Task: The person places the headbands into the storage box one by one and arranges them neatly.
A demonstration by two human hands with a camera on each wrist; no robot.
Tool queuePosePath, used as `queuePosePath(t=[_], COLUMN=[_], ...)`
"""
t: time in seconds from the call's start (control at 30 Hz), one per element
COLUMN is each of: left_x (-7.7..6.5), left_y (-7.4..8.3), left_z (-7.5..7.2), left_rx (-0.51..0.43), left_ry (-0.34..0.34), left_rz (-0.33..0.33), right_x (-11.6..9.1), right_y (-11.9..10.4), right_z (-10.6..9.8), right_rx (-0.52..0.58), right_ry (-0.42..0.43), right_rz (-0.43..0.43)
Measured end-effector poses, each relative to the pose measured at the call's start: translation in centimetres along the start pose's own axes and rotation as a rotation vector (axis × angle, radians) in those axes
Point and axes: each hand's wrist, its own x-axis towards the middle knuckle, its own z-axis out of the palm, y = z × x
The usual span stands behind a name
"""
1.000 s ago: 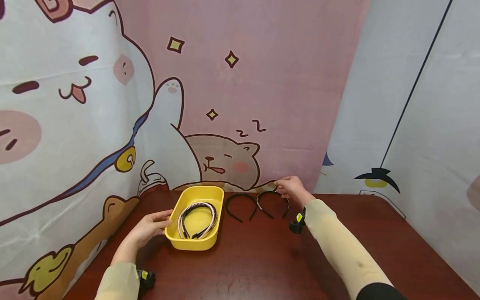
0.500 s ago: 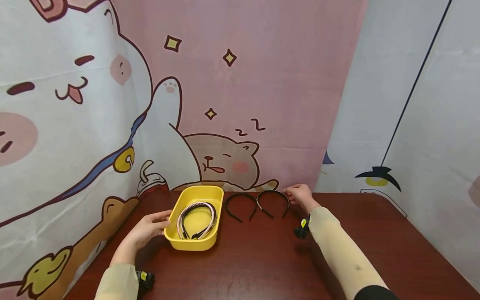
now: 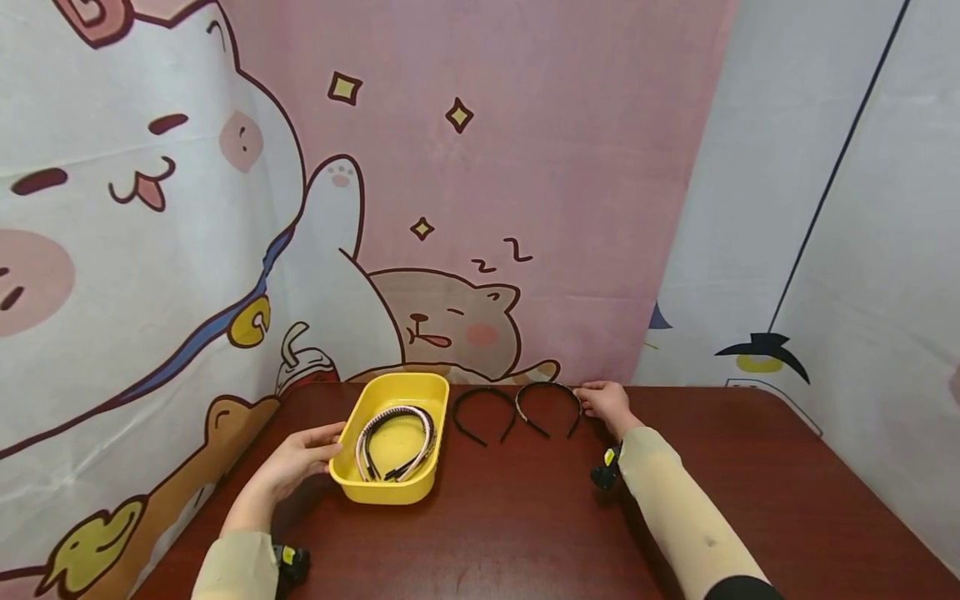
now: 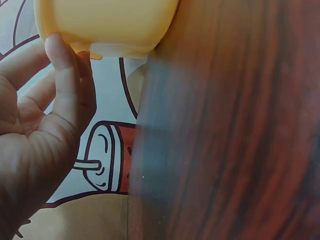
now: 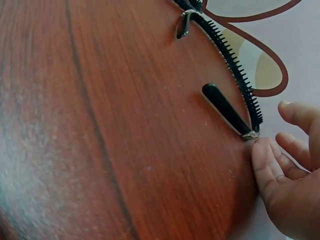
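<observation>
My left hand grips the left rim of a yellow plastic tub on the table. Several headbands, black and pale pink, lie inside it in a loose stack. To the tub's right lie two black headbands with their ends towards me. The nearer one to the tub is a plain black headband. The other is a toothed headband with glittery trim, as the right wrist view shows. My right hand is at its right side, with loosely bent fingertips right at the band's edge.
The dark red-brown wooden table ends just behind the headbands. A cartoon-printed cloth backdrop hangs along the back and sides. Small black cameras are strapped to both wrists.
My right hand has moved right and down, from the top of the toothed headband to its right side. The left hand and the tub have kept their places.
</observation>
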Motion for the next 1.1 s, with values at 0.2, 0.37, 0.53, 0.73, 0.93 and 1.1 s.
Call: queuePosePath(t=[0.2, 0.37, 0.53, 0.73, 0.93, 1.1], left_x=[0.0, -0.1, 0.0, 0.1, 0.1, 0.0], left_y=[0.1, -0.1, -0.4, -0.7, -0.7, -0.6], left_z=[-0.1, -0.2, -0.1, -0.1, -0.2, -0.2], left_rx=[0.000, -0.001, 0.000, -0.013, -0.013, -0.019], left_ry=[0.011, 0.017, 0.010, 0.001, 0.001, -0.001], left_rz=[-0.007, -0.018, -0.022, -0.007, 0.001, -0.004], right_x=[0.2, 0.3, 0.1, 0.2, 0.2, 0.1], right_y=[0.4, 0.6, 0.5, 0.2, -0.1, -0.1], right_z=[0.3, 0.6, 0.7, 0.8, 1.0, 1.1], right_rx=[0.015, -0.036, -0.140, -0.272, -0.364, -0.370], right_ry=[0.006, 0.035, 0.041, 0.024, 0.014, 0.029], right_rz=[-0.007, -0.007, -0.007, -0.024, -0.047, -0.041])
